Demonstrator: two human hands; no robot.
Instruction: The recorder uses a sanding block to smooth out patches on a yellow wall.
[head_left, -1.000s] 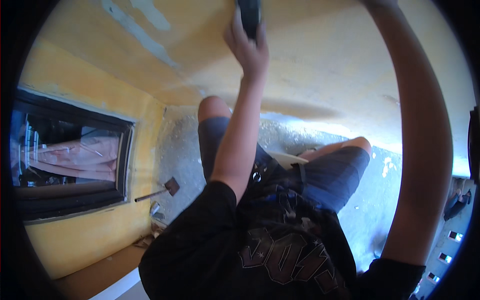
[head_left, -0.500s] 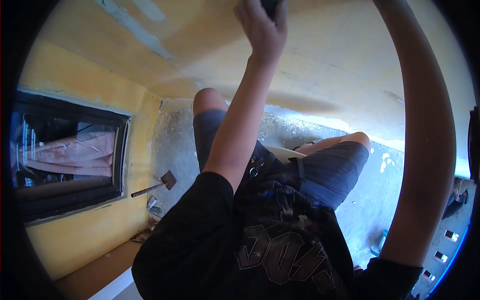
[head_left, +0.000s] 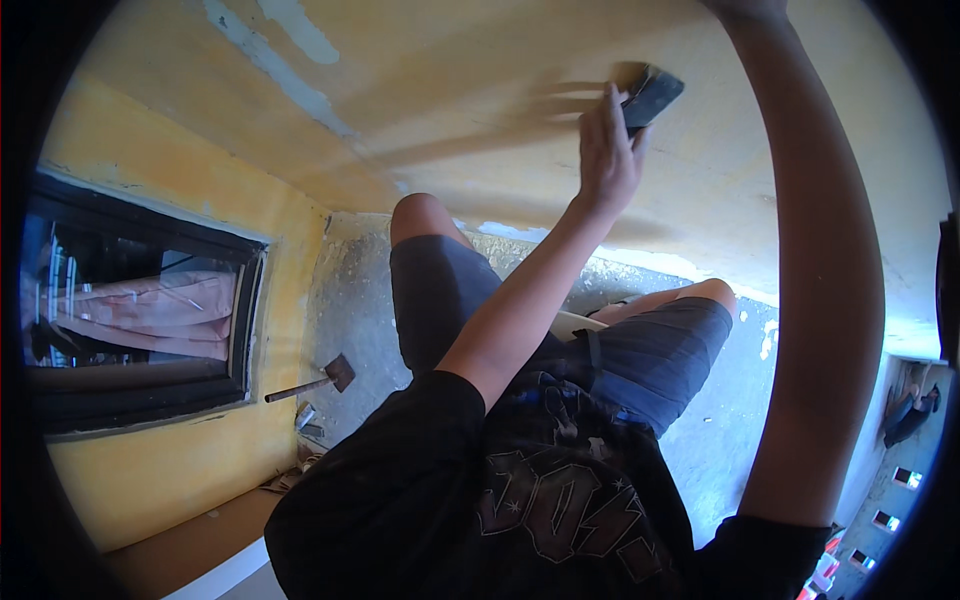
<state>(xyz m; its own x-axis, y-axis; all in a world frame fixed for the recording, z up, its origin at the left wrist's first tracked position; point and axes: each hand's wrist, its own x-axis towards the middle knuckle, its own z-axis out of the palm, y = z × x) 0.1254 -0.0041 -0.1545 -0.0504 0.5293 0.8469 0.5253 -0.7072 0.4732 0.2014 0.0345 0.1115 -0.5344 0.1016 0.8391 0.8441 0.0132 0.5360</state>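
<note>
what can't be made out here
- Right hand, head view: cut off by the top edge, so its grip is unseen.
- Dark block in the left hand, head view: its far side faces away.
- Pale object, head view: mostly hidden by the shorts and left forearm.
- Red-and-white things, lower right, head view: too small.

Carried the dark block (head_left: 655,97) in the left hand (head_left: 610,165) farther right of the window (head_left: 140,312) than a second ago, bringing it from partly cropped to well inside the view. Drew the right arm (head_left: 828,260) slightly closer to the window.
</note>
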